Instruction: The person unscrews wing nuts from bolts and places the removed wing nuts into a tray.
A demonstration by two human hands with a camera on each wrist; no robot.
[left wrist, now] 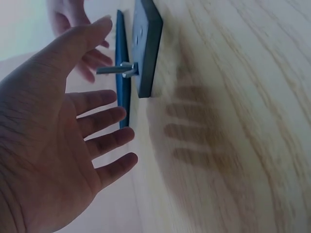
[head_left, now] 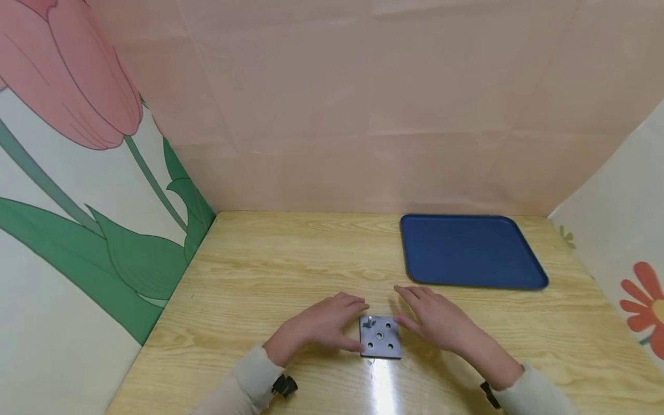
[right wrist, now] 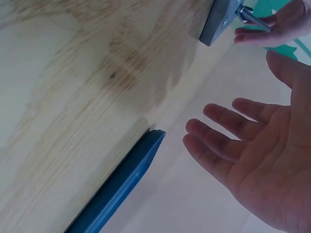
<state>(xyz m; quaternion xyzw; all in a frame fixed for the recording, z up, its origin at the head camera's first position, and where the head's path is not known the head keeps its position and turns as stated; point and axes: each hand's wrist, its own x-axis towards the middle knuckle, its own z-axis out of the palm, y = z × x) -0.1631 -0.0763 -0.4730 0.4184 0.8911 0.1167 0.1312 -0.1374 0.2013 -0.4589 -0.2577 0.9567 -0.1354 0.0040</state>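
Observation:
A square dark metal plate (head_left: 380, 350) with several round holes lies flat on the table. From its far-left corner a threaded bolt (left wrist: 109, 70) sticks up, with a wing nut (left wrist: 129, 69) low on it against the plate. At the plate's left side is my left hand (head_left: 332, 324), its fingers spread and the thumb near the plate's edge. On the opposite side my right hand (head_left: 438, 320) has its fingers extended, the thumb close to the plate's right edge. Neither hand holds anything. Both palms face the plate in the wrist views.
A blue tray (head_left: 472, 251) lies at the far right of the wood-grain table (head_left: 290, 248). Behind the table rises a pinkish wall covering (head_left: 363, 115). Side panels bear a painted tulip (head_left: 72, 75) on the left and a red flower (head_left: 645, 288) on the right.

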